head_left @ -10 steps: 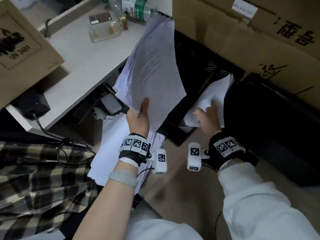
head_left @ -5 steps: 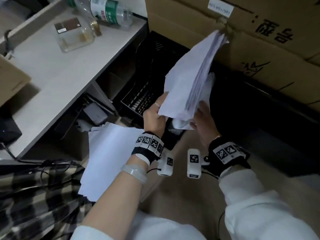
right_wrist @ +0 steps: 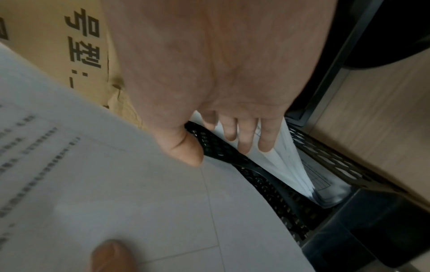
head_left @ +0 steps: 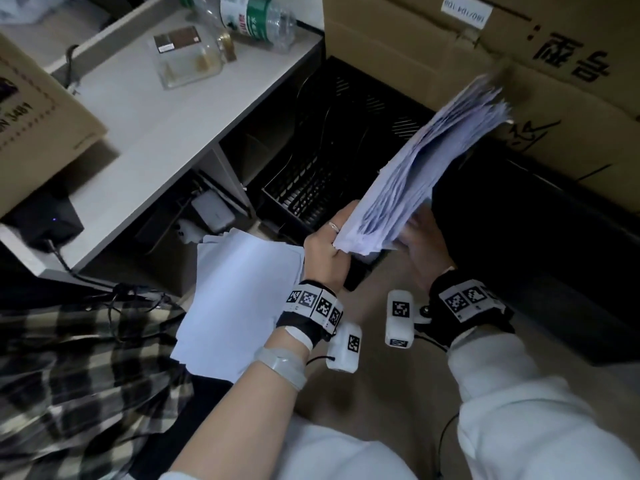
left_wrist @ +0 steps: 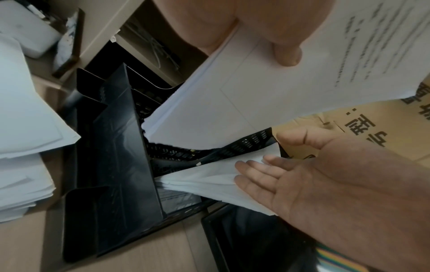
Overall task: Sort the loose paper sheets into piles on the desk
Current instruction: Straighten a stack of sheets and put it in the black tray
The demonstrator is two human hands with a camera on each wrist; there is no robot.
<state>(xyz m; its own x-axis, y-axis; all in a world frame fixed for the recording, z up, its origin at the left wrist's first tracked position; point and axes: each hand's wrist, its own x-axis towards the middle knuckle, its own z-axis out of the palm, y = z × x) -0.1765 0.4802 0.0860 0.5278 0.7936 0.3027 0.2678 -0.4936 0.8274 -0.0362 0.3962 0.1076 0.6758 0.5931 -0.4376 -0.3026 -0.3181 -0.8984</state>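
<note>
left hand (head_left: 327, 245) gripping thick paper stack (head_left: 420, 171) by bottom edge, tilted up. right hand (left_wrist: 309, 173) relaxed, fingers flat against sheets (right_wrist: 288, 165) in black mesh tray (head_left: 311, 188).

The bare left forearm reaches forward, its wrist wrapped in a black-and-white marker band. The left hand (head_left: 325, 251) is clenched, thumb (left_wrist: 287, 55) pressed flat on a thick sheaf of white printed paper sheets (head_left: 415, 178). The white-sleeved right arm extends beside it; the right hand (head_left: 427, 244) lies with fingers (right_wrist: 244, 136) straight against paper.
</note>
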